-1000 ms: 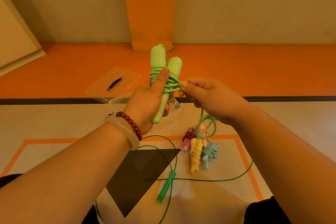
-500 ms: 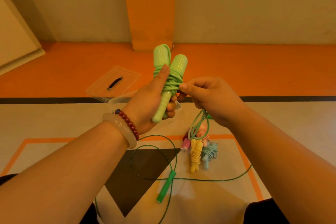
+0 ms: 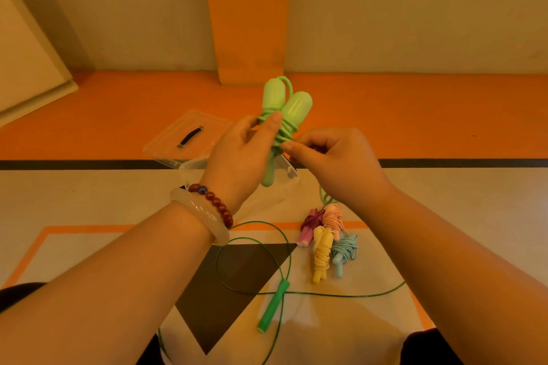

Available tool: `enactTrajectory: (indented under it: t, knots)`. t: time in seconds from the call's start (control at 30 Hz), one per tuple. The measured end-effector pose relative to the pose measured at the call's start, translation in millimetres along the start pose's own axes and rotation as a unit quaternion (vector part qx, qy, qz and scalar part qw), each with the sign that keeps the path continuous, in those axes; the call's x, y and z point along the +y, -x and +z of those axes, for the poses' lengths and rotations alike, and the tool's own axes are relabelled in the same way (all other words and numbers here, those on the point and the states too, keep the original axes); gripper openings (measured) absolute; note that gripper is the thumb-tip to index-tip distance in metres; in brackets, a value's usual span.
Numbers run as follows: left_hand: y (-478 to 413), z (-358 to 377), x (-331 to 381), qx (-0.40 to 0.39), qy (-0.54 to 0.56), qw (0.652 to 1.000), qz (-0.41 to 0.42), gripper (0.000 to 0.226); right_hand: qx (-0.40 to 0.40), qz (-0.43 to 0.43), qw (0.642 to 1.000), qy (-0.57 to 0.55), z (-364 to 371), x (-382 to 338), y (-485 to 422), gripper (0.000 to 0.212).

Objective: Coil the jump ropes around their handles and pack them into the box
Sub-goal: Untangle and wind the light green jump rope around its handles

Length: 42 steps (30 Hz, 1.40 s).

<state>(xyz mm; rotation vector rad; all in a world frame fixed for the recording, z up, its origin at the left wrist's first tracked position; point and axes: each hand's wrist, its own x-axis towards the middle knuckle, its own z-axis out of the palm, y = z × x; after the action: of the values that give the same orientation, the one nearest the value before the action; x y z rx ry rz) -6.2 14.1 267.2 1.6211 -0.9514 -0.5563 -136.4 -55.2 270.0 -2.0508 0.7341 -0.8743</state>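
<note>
Left hand point(image 3: 237, 163) grips the handles point(image 3: 293, 107); right hand point(image 3: 335, 163) pinches the coiled cord point(image 3: 283, 132); a slipped pinch could unwind it.

I had both forearms stretched forward, my left hand point(image 3: 237, 157) gripping the light green jump rope point(image 3: 292, 111) upright and my right hand point(image 3: 335, 163) pinching its cord just beside.

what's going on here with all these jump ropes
A person is coiling a light green jump rope around its two handles. The left hand holds the handles upright, and the right hand pinches the cord at the wraps; a short tail hangs below. Four coiled ropes lie together on the floor, a dark green rope lies loose, and the clear box stands open beyond the hands, its lid beside it.
</note>
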Motion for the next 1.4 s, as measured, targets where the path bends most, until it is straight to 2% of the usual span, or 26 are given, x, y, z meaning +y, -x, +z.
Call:
enactTrajectory:
  t: [0.07, 0.13, 0.2, 0.27, 0.33, 0.43, 0.53, 0.6, 0.7, 0.8, 0.87, 0.97, 1.1, 1.23, 1.4]
  knots:
    - [5, 2, 0, -0.034, -0.017, 0.999, -0.009, 0.033, -0.016, -0.03, 0.999, 0.028, 4, 0, 3, 0.019]
    - [9, 4, -1, -0.066, -0.029, 0.997, -0.019, 0.052, -0.03, -0.057, 0.996, 0.063, 5, 0, 3, 0.031]
    - [11, 5, -1, -0.08, -0.04, 0.996, -0.028, 0.064, -0.054, -0.059, 0.994, 0.08, 3, -2, 3, 0.029]
    - [11, 6, -1, -0.074, -0.027, 0.996, -0.029, 0.048, -0.085, -0.027, 0.995, 0.048, 0, -3, 0, 0.015]
    - [9, 8, 0, -0.052, 0.014, 0.998, -0.043, 0.034, -0.116, 0.012, 0.993, 0.015, -6, -4, -3, 0.012]
    - [3, 6, 4, -0.032, 0.068, 0.995, -0.066, 0.038, -0.153, 0.041, 0.987, 0.043, -19, -3, -9, 0.01]
    - [3, 4, 9, -0.056, 0.068, 0.995, -0.05, 0.051, -0.166, 0.057, 0.982, 0.067, -28, -2, -9, 0.02]
    - [3, 4, 8, -0.081, 0.078, 0.992, -0.057, 0.059, -0.166, 0.069, 0.982, 0.054, -30, 0, -9, 0.026]
    - [4, 6, 3, -0.147, 0.152, 0.975, -0.075, 0.067, -0.156, 0.092, 0.983, -0.035, -27, 5, -9, 0.028]
    - [6, 7, 0, -0.191, 0.222, 0.951, -0.096, 0.067, -0.148, 0.122, 0.974, -0.123, -24, 8, -8, 0.026]
    - [9, 7, 1, -0.202, 0.243, 0.941, -0.119, 0.062, -0.137, 0.147, 0.969, -0.147, -24, 8, -8, 0.032]
    - [12, 8, 3, -0.193, 0.251, 0.94, -0.128, 0.054, -0.127, 0.166, 0.965, -0.157, -24, 7, -9, 0.039]
    - [10, 7, 1, -0.152, 0.244, 0.951, -0.117, 0.049, -0.124, 0.156, 0.965, -0.173, -20, 9, -9, 0.034]
    - [5, 8, -3, -0.122, 0.258, 0.949, -0.136, 0.043, -0.085, 0.145, 0.971, -0.171, -20, 10, -11, 0.028]
    - [6, 12, 0, -0.149, 0.293, 0.926, -0.184, 0.039, -0.051, 0.138, 0.976, -0.161, -16, 11, -12, 0.023]
